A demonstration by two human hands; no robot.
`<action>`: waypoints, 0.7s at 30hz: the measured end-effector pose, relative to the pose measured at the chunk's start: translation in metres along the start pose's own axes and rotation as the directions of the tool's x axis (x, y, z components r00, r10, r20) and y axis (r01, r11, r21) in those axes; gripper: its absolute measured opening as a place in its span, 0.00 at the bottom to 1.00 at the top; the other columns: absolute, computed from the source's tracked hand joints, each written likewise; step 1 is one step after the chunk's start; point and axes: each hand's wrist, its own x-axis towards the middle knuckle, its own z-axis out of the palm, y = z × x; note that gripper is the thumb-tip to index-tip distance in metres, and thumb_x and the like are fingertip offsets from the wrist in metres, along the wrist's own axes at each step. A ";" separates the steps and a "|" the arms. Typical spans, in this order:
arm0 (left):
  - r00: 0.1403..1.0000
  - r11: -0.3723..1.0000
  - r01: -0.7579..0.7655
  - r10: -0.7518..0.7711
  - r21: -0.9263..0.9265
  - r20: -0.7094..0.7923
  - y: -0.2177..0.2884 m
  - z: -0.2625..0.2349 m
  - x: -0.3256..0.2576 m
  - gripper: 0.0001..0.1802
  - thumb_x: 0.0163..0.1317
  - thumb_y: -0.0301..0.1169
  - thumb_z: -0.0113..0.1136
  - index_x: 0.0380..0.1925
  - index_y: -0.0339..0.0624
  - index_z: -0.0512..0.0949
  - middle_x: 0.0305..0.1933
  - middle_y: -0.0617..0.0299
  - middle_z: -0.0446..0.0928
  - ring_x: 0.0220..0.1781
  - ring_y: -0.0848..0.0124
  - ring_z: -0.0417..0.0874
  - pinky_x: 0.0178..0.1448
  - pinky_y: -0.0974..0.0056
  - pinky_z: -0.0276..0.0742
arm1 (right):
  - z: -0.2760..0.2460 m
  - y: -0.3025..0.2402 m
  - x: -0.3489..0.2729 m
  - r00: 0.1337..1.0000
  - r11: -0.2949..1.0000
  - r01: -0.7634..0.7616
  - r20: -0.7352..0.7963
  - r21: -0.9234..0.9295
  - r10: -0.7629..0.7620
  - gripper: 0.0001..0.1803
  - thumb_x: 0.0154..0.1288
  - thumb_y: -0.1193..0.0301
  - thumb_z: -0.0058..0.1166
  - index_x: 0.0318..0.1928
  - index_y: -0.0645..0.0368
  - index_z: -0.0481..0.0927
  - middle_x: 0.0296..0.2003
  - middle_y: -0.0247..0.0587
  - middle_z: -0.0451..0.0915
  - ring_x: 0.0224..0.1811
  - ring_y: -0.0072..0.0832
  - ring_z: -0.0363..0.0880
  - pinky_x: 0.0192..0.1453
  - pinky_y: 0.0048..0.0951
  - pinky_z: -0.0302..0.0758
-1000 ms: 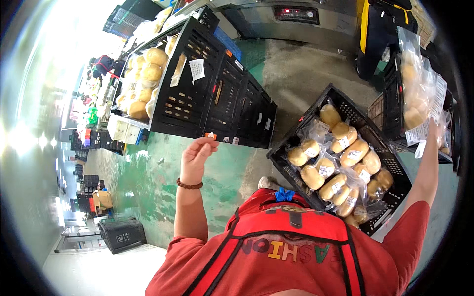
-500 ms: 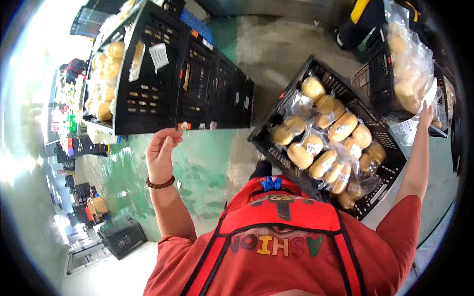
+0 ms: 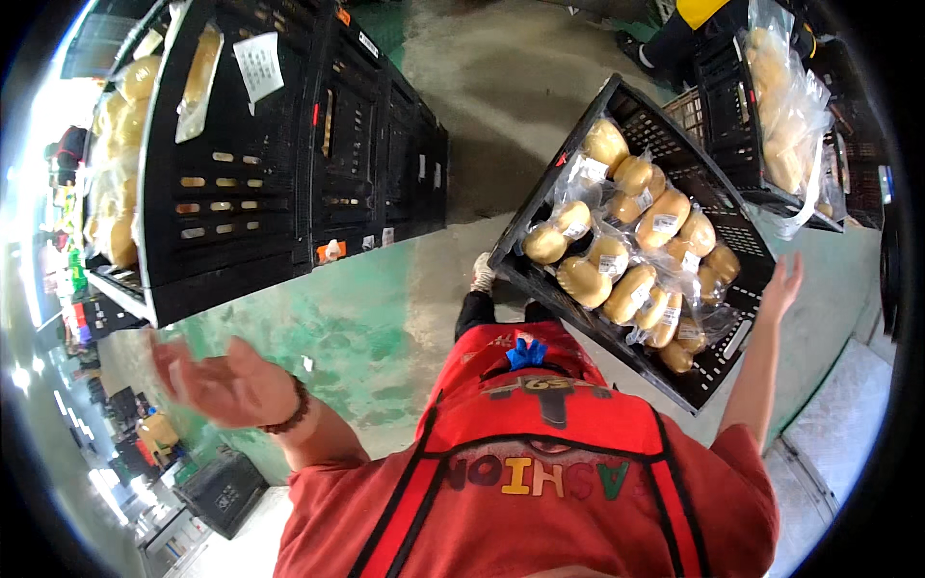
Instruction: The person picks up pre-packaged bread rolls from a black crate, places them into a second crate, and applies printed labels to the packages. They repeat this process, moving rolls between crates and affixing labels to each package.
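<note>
My left hand (image 3: 222, 380) is in the air with nothing in it, fingers spread and a little blurred, below the near corner of the tall stack of black crates (image 3: 222, 250). Out to the right, my right hand (image 3: 785, 284) has its fingers stretched and holds nothing. It is beside the right corner of a tilted black crate (image 3: 708, 371). Several clear bags of potatoes (image 3: 665, 222) with white labels lie in that crate. Farther right, another black crate (image 3: 727, 101) holds pale produce in clear plastic (image 3: 780, 116), and a white strip (image 3: 811, 188) hangs over its edge.
Bagged potatoes (image 3: 125, 164) show in the open side of the left stack. A person's dark leg and shoe (image 3: 650, 53) are at the far right. A black box (image 3: 224, 491) stands at lower left on the green and grey floor (image 3: 385, 337).
My left hand has moved left and nearer, from a pinch to spread fingers. My right hand has come away from the plastic at the right crate, nearer to me. The view has shifted.
</note>
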 end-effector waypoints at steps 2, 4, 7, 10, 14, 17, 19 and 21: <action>0.982 0.938 -0.165 0.186 0.305 -0.040 -0.035 0.003 0.015 0.26 0.64 0.41 0.58 0.53 0.31 0.69 0.63 0.42 0.64 0.64 0.55 0.67 0.68 0.50 0.61 | -0.011 -0.026 -0.057 0.987 0.985 0.093 0.140 -0.144 -0.072 0.25 0.67 0.66 0.52 0.62 0.62 0.68 0.60 0.47 0.70 0.61 0.35 0.69 0.62 0.31 0.66; 0.938 0.935 -0.194 0.265 0.296 -0.223 -0.059 0.012 0.026 0.28 0.66 0.45 0.53 0.54 0.29 0.69 0.60 0.41 0.67 0.64 0.54 0.67 0.67 0.51 0.61 | -0.006 -0.080 -0.109 0.944 0.998 0.011 0.329 0.054 -0.028 0.23 0.66 0.73 0.50 0.61 0.62 0.68 0.59 0.44 0.71 0.60 0.34 0.69 0.63 0.31 0.65; 0.993 0.988 -0.058 0.072 0.141 -0.096 -0.087 0.017 0.025 0.38 0.68 0.56 0.36 0.56 0.25 0.67 0.58 0.40 0.70 0.61 0.54 0.70 0.66 0.52 0.63 | 0.006 -0.120 -0.188 0.852 0.994 0.033 0.516 0.107 -0.084 0.23 0.59 0.77 0.54 0.57 0.61 0.71 0.56 0.45 0.73 0.58 0.37 0.71 0.64 0.36 0.64; 0.989 0.999 0.042 -0.045 -0.025 -0.140 -0.094 0.027 0.010 0.42 0.68 0.59 0.29 0.44 0.25 0.76 0.44 0.44 0.78 0.46 0.55 0.79 0.53 0.54 0.75 | 0.007 -0.193 -0.233 0.684 0.974 0.220 0.701 0.063 -0.200 0.23 0.54 0.77 0.58 0.53 0.60 0.73 0.49 0.50 0.76 0.55 0.46 0.72 0.60 0.40 0.67; 0.995 1.000 0.003 0.000 0.031 -0.096 -0.108 0.016 0.004 0.41 0.68 0.60 0.28 0.41 0.27 0.74 0.42 0.45 0.76 0.45 0.55 0.80 0.50 0.55 0.78 | 0.016 -0.222 -0.255 0.606 0.963 0.189 0.749 0.191 -0.268 0.18 0.58 0.75 0.55 0.50 0.61 0.74 0.45 0.48 0.78 0.50 0.46 0.76 0.55 0.39 0.71; 0.998 0.995 0.025 -0.020 0.094 -0.052 -0.099 0.012 0.010 0.42 0.67 0.62 0.30 0.37 0.28 0.76 0.40 0.46 0.76 0.42 0.57 0.79 0.49 0.56 0.74 | 0.025 -0.224 -0.257 0.599 0.959 0.191 0.749 0.211 -0.284 0.16 0.60 0.75 0.54 0.49 0.61 0.74 0.43 0.48 0.79 0.49 0.45 0.77 0.53 0.38 0.72; 0.998 0.994 0.063 -0.062 0.089 -0.015 -0.092 0.011 0.013 0.43 0.67 0.63 0.30 0.38 0.28 0.77 0.40 0.47 0.77 0.44 0.58 0.78 0.51 0.57 0.73 | 0.036 -0.224 -0.258 0.604 0.942 0.208 0.723 0.263 -0.335 0.15 0.60 0.75 0.54 0.48 0.61 0.74 0.42 0.48 0.80 0.48 0.44 0.77 0.53 0.38 0.73; 0.997 0.994 0.058 -0.062 0.091 0.052 -0.089 0.006 0.016 0.41 0.67 0.62 0.31 0.38 0.31 0.78 0.40 0.49 0.78 0.45 0.58 0.77 0.53 0.56 0.69 | 0.040 -0.232 -0.254 0.609 0.926 0.214 0.698 0.312 -0.376 0.14 0.61 0.74 0.54 0.47 0.61 0.75 0.43 0.47 0.80 0.48 0.44 0.77 0.52 0.38 0.73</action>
